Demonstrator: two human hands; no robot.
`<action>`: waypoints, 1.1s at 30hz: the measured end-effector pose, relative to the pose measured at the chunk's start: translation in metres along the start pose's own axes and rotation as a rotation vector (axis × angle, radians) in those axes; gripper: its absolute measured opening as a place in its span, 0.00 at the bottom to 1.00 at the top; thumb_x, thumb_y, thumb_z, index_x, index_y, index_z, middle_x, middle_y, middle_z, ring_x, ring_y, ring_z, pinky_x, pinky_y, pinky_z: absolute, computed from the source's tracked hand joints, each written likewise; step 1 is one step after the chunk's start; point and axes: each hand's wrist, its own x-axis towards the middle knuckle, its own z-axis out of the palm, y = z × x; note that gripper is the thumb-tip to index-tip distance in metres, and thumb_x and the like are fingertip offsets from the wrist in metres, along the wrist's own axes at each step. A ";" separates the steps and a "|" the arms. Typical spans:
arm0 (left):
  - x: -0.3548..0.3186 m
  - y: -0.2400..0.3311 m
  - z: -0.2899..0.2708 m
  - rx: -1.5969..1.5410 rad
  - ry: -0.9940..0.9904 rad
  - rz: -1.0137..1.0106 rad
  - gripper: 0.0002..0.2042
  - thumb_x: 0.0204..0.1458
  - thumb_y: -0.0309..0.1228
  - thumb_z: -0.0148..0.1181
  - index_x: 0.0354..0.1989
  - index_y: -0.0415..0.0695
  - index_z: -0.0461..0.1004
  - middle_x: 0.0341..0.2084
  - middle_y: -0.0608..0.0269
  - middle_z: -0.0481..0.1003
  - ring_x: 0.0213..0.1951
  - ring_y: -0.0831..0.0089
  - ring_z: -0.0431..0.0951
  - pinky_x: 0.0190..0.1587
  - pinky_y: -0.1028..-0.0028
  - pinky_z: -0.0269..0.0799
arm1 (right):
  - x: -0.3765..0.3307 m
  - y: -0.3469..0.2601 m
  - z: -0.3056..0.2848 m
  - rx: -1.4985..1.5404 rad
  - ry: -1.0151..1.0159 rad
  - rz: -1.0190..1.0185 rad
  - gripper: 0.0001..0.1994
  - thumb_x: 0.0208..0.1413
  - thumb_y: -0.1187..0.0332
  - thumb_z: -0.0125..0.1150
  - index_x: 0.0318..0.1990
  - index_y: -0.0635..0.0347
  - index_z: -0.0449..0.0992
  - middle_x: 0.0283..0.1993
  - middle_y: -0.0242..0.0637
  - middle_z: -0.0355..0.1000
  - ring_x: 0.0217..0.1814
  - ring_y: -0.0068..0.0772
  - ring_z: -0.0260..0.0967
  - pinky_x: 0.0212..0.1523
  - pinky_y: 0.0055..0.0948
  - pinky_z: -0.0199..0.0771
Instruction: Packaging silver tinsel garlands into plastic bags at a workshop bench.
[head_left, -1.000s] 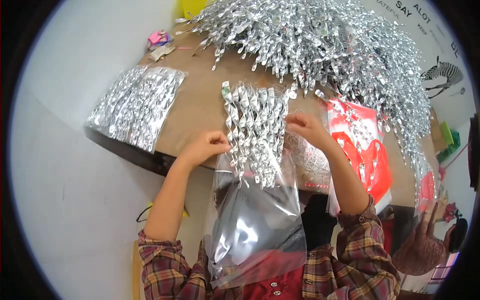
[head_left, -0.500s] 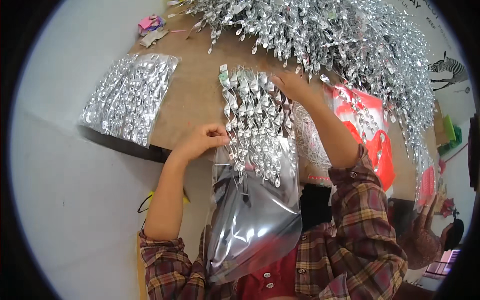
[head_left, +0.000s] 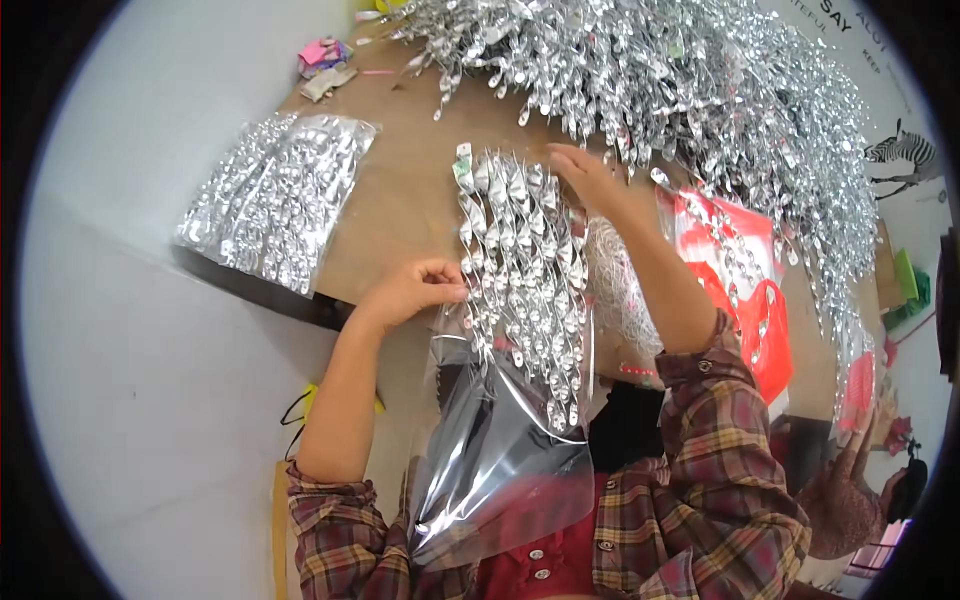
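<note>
The left hand (head_left: 412, 292) pinches the edge of the bag (head_left: 500, 480); the open right hand (head_left: 592, 186) beyond it should gently align the strips (head_left: 515, 240).

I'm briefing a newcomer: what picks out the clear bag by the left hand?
Start at the brown table; at its near edge, find the left hand. The clear bag is beside it. Its silver strips end partway, while the bag at the table's left is covered.
</note>
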 end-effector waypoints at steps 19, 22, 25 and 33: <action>-0.009 -0.009 -0.001 -0.105 0.043 0.008 0.05 0.46 0.28 0.64 0.26 0.43 0.74 0.27 0.78 0.69 0.28 0.88 0.66 0.29 0.85 0.59 | 0.029 -0.074 0.037 0.048 -0.404 0.133 0.25 0.60 0.49 0.45 0.52 0.63 0.71 0.53 0.45 0.69 0.57 0.37 0.64 0.57 0.32 0.59; -0.011 -0.015 -0.006 -0.134 0.030 0.044 0.05 0.46 0.27 0.63 0.26 0.43 0.73 0.26 0.77 0.68 0.28 0.88 0.65 0.29 0.85 0.59 | 0.022 -0.089 0.025 -0.091 -0.522 0.109 0.24 0.59 0.49 0.47 0.49 0.61 0.73 0.50 0.42 0.72 0.52 0.35 0.67 0.52 0.31 0.63; -0.018 -0.015 -0.009 -0.134 0.054 0.080 0.04 0.47 0.27 0.63 0.26 0.42 0.74 0.22 0.74 0.71 0.27 0.87 0.67 0.30 0.83 0.63 | 0.022 -0.101 0.033 -0.110 -0.587 0.198 0.20 0.56 0.53 0.51 0.40 0.62 0.77 0.38 0.37 0.76 0.38 0.38 0.72 0.39 0.32 0.68; -0.005 -0.019 0.000 -0.156 -0.004 0.076 0.04 0.48 0.26 0.62 0.26 0.42 0.73 0.28 0.75 0.68 0.31 0.86 0.67 0.34 0.84 0.61 | 0.097 -0.044 0.121 -0.249 -0.104 -0.338 0.15 0.55 0.57 0.51 0.36 0.59 0.77 0.31 0.47 0.73 0.35 0.46 0.71 0.39 0.39 0.69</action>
